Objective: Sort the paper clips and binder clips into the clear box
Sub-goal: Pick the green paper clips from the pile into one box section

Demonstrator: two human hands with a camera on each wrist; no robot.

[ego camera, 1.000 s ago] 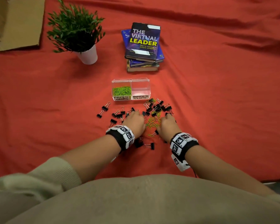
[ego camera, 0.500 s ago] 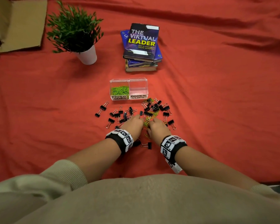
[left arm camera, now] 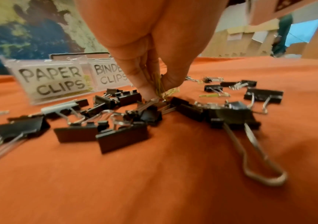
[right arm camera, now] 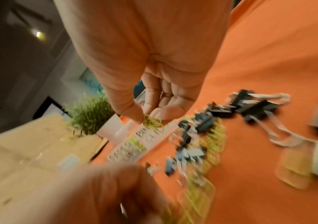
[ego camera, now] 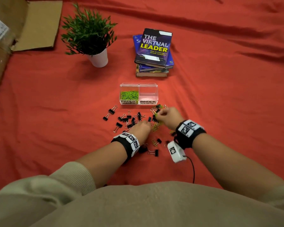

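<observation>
Since a second ago the right hand [ego camera: 168, 116] has lifted off the pile and moved up toward the clear box [ego camera: 138, 102], while the left hand [ego camera: 142, 128] has stayed low among the clips. The right hand's thumb and fingertips are closed on a small bunch of green paper clips [right arm camera: 153, 123]. The left hand's fingers are drawn together in a pinch on a few more green paper clips [left arm camera: 159, 86], right at the red cloth [ego camera: 220, 95].

The task looks under way but far from done. The compartment labelled PAPER CLIPS already holds a heap of green clips [ego camera: 129, 95], whereas the one labelled BINDER CLIPS appears empty. Many black binder clips [ego camera: 126, 119] lie scattered on the cloth just in front of the box, with loose green paper clips [ego camera: 155, 128] mixed in between the hands. So the rest of the paper clips and all the binder clips are left.

The head view gives the layout: box, scatter, a potted plant [ego camera: 88, 31], a stack of books [ego camera: 154, 51] and cardboard [ego camera: 36, 25] beyond. It cannot show what the fingers hold. The wrist views do, and the left one also shows the handwritten labels close up, though the right wrist picture is blurred.
</observation>
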